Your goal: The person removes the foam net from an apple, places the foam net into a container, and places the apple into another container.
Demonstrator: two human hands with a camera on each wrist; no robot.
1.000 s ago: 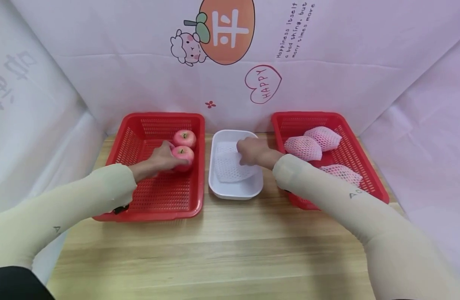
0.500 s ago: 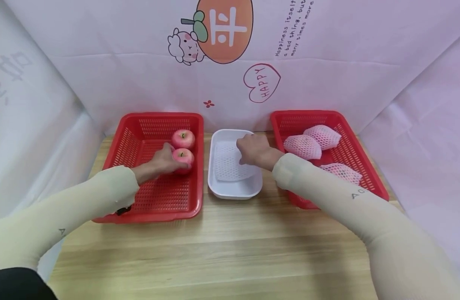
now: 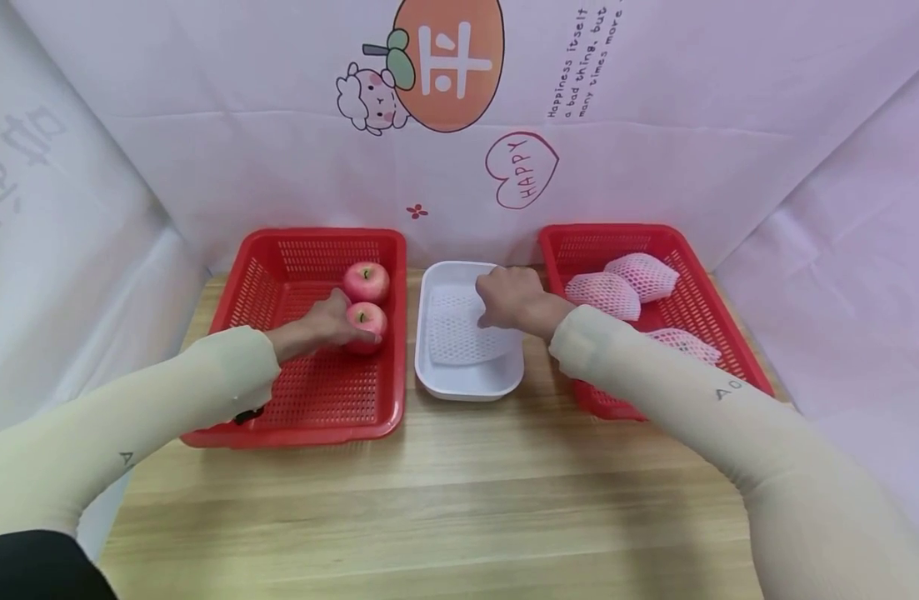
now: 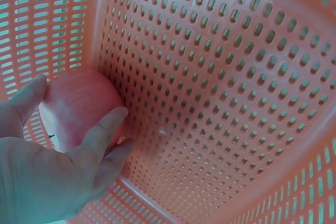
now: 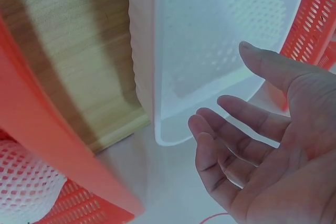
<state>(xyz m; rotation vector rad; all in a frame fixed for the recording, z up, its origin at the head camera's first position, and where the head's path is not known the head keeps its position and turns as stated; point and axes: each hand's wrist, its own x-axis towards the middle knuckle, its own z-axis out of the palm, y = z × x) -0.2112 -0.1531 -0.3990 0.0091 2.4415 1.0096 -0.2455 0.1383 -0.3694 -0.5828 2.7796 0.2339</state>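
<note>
In the head view, my left hand [image 3: 326, 323] grips the nearer red apple [image 3: 369, 320] inside the left red basket [image 3: 302, 435]. The left wrist view shows thumb and fingers round that apple [image 4: 79, 103], against the basket wall. A second apple [image 3: 366, 282] sits just behind it. My right hand [image 3: 513, 297] hovers over the right side of a white tray [image 3: 466, 392], where a flat white foam net sleeve [image 3: 453, 342] lies. Seen from the right wrist, the fingers of this hand [image 5: 273, 129] are loosely bent, apart from the thumb, with nothing between them.
A right red basket [image 3: 736, 350] holds several things in white foam nets [image 3: 603, 295], partly hidden by my right sleeve. The tray stands between both baskets on a wooden table [image 3: 444, 500]. A printed white cloth [image 3: 294, 167] rises behind them.
My left hand and the nearer apple have shifted slightly towards me, away from the rear apple. The right hand stays almost still over the tray. The head view has moved a little.
</note>
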